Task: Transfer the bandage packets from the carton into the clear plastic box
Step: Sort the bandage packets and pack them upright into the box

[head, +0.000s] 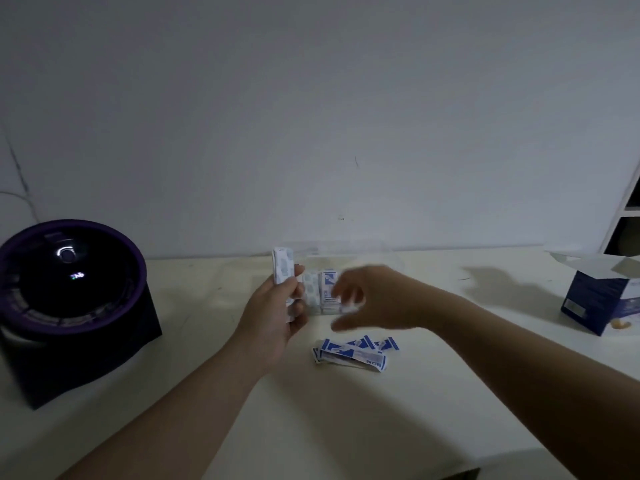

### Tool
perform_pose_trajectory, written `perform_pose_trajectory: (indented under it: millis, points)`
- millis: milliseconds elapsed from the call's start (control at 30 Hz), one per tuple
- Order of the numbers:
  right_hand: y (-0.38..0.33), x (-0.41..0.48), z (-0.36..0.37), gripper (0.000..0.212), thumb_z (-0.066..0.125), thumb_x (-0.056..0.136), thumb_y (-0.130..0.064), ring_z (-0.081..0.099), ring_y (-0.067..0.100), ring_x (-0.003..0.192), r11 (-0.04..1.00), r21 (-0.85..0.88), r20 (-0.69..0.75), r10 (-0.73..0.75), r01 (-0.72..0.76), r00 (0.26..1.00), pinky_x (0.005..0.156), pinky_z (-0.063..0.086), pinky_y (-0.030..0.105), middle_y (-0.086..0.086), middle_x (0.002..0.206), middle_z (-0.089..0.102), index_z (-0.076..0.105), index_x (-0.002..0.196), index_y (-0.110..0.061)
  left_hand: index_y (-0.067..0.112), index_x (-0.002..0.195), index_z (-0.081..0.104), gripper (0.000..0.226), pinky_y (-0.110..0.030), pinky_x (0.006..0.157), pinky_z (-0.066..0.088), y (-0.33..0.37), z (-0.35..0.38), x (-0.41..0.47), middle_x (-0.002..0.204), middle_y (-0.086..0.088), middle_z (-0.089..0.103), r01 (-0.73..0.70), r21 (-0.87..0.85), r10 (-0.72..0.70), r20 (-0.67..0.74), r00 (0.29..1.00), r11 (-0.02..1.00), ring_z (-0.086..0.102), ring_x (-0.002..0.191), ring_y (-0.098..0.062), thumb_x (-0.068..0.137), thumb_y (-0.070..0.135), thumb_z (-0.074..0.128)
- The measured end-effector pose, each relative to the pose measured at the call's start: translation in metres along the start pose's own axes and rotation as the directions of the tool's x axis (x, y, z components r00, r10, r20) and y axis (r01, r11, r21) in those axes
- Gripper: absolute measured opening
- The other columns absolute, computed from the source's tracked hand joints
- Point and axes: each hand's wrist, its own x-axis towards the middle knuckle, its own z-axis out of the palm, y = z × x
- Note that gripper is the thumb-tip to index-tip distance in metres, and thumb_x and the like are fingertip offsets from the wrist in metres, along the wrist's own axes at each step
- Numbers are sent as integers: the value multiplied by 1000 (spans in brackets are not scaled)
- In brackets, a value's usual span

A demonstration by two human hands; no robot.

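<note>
My left hand (277, 306) grips a stack of bandage packets (283, 263) just beside the clear plastic box (363, 251). My right hand (367, 296) is blurred at the box front, and I cannot tell its grip. Loose packets (349, 353) lie beneath it, and the carton (595, 299) stands well right.

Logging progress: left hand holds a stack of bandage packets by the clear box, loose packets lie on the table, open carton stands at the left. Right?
Not quite: the head view shows the open carton at the right, not the left. The left hand does hold the stack of bandage packets by the clear box, loose packets on the table.
</note>
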Motion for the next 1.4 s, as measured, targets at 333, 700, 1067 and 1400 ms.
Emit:
perform_pose_trajectory:
  millis: [333, 700, 1067, 1400]
  points:
    - [26, 0, 22, 46, 75, 73, -43, 52, 8, 86, 982, -95, 342, 184, -161, 922, 67, 41, 16, -13, 93, 54, 58, 112, -25, 17, 102, 60, 21, -15, 41, 29, -7, -3, 3, 67, 3, 44, 14, 5, -14, -21, 1000, 1000, 30, 43, -5, 96, 8, 42]
    - [7, 21, 16, 49, 66, 81, -48, 54, 20, 82, 921, -388, 541, 230, -2, 809, 65, 40, 26, 3, 91, 59, 61, 108, -8, 16, 103, 61, 22, -20, 48, 26, -7, -4, 3, 61, 6, 37, -21, 98, 24, -29, 999, 995, 28, 44, -5, 94, 5, 43]
    - [19, -6, 32, 20, 53, 91, -29, 54, 21, 96, 965, -245, 31, 106, -96, 994, 77, 44, 28, 3, 106, 58, 59, 105, -16, 25, 93, 67, 7, -19, 65, 45, -21, -18, 5, 81, 6, 68, -232, 794, 98, 214, 972, 562, 63, 74, -7, 87, 29, 64]
    - [37, -35, 66, 37, 54, 87, -8, 53, 11, 110, 963, 225, -275, 210, -149, 938, 81, 32, 8, -4, 119, 59, 57, 123, -18, 19, 73, 52, 20, -27, 59, 33, -28, -20, 3, 71, 5, 50, -345, 922, 152, 321, 935, 174, 46, 65, -11, 86, 28, 64]
